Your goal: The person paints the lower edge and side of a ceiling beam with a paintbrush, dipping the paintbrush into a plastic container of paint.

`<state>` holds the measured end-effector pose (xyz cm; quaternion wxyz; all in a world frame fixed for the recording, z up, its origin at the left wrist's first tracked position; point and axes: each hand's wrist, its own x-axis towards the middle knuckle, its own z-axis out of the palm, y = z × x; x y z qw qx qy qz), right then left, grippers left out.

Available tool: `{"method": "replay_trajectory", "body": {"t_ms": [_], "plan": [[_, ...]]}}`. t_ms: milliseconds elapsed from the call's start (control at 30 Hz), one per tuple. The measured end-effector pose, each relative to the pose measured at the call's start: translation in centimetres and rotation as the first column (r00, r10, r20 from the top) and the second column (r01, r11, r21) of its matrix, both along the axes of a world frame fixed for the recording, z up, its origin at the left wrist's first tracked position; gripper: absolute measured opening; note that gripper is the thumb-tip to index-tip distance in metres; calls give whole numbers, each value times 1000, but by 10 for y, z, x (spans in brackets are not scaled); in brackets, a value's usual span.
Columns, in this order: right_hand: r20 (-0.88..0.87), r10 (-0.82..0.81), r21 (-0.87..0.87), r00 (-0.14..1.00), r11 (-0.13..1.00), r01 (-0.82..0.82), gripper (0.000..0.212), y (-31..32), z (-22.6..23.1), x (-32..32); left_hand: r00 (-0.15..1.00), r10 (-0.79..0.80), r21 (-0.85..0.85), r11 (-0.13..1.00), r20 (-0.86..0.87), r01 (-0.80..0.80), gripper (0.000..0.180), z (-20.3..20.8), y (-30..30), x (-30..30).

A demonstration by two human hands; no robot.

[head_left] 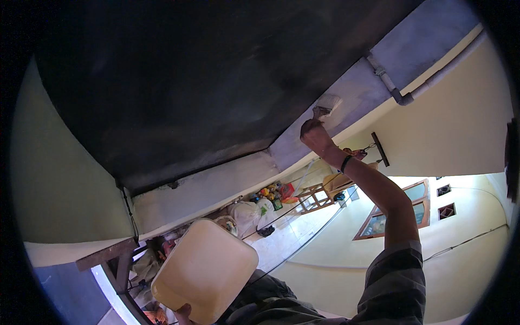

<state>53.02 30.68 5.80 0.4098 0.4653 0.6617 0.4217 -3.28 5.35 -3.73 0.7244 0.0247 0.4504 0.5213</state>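
My right arm is raised, and my right hand (317, 137) is closed around a paintbrush (322, 111). The brush meets the pale purplish beam (292, 138) just below the dark ceiling. At its tip is a whitish patch; I cannot tell where bristles end and paint begins. Low in the view, my left hand (184, 313) grips the near rim of a cream plastic tub (208, 268) with rounded corners. The tub is tilted, and only part of that hand shows.
A grey pipe (403, 98) with an elbow runs along the beam at the right. A hanging bar (380, 149) is close to my right forearm. Thin lines cross below. On the floor are white bags (250, 216), colourful items and a wooden chair (314, 199). Wooden framing (111, 254) stands lower left.
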Motion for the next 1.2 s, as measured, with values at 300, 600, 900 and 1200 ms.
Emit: {"method": "replay_trajectory", "body": {"t_ms": [300,600,900,1200], "plan": [[2,46,-82,999,996,-46,14,4,-31,-3,992,11,182,983,-129,13,42,-11,-13,-16],[-83,55,-181,995,981,-69,15,0,-63,9,687,560,-456,815,463,-357,47,7,-7,-23],[-95,8,-229,995,973,-30,18,1,-104,9,988,142,-54,989,55,-139,50,-20,-25,-32],[-114,28,-233,993,971,-54,14,11,-137,23,946,214,-40,977,244,-211,48,-34,-40,-45]]}}
